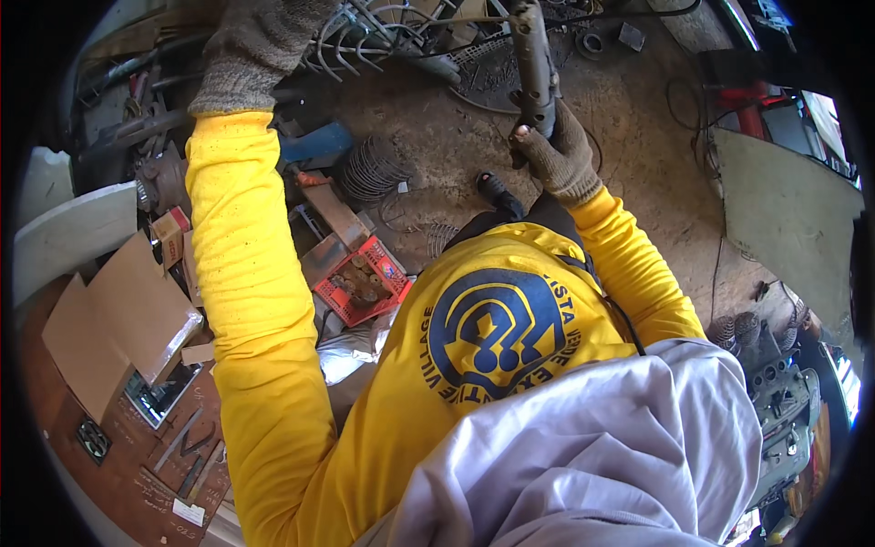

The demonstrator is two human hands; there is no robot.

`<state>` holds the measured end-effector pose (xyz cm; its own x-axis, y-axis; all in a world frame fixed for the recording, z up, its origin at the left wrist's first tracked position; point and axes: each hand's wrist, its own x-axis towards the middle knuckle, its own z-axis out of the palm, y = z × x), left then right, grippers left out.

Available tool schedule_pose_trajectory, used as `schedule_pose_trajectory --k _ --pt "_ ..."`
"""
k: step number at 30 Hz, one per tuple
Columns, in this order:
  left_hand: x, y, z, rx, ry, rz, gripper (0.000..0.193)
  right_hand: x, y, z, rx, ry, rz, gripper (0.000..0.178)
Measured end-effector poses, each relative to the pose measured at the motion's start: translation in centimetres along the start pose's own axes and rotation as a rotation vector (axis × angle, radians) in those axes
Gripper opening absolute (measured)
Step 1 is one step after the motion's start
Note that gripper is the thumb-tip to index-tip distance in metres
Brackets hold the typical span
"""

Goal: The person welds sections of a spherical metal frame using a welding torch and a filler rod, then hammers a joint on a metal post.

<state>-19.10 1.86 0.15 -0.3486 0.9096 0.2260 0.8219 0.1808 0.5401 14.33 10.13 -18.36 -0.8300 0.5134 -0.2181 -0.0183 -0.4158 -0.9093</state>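
Observation:
In a knitted brown-grey work glove, my right hand (pixel 567 157) is closed around the lower end of a thick, worn metal tube (pixel 533 68). The tube has holes near that end and rises past the top edge. My left arm, in a yellow sleeve, stretches up to the upper left. My left hand (pixel 266 50), gloved alike, is beside a cluster of curved metal rods (pixel 360 41). Its fingers are cut off by the top edge, so what it touches or holds is hidden.
A red plastic crate (pixel 365 281) of metal parts stands left of my body, near a coil of wire (pixel 375 170). Cardboard (pixel 114 333) and hand tools lie on a brown table (pixel 91 483). A large grey panel (pixel 788 201) leans at the right, above an engine-like metal casting (pixel 786 428).

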Motion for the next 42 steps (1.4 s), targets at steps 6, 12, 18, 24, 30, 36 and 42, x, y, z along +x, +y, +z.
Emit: schedule_pose_trajectory --k 6,12,18,24,30,36,42 --pt "0.1 -0.2 -0.2 0.009 -0.002 0.010 0.041 1.0 0.4 0.9 -0.028 -0.037 -0.008 0.046" --pt "0.2 -0.1 -0.2 0.013 -0.005 0.021 0.042 1.5 0.5 1.4 -0.095 -0.009 -0.035 0.046" --pt "0.1 -0.1 -0.3 0.006 -0.007 0.021 0.042 1.8 0.8 1.6 -0.179 -0.002 -0.049 0.048" --pt "-0.4 0.4 -1.0 0.027 0.002 0.011 0.043 1.7 0.3 2.2 -0.112 -0.026 -0.016 0.049" --pt "0.0 -0.1 -0.5 0.021 0.004 0.033 0.044 2.1 1.4 2.1 -0.193 -0.040 -0.247 0.041" --pt "0.9 -0.4 0.2 0.015 -0.001 0.053 0.044 2.3 0.6 1.8 -0.307 0.058 -0.165 0.049" --pt "0.4 -0.1 -0.4 0.029 0.007 0.057 0.045 1.8 1.2 1.6 0.282 -0.087 0.083 0.044"
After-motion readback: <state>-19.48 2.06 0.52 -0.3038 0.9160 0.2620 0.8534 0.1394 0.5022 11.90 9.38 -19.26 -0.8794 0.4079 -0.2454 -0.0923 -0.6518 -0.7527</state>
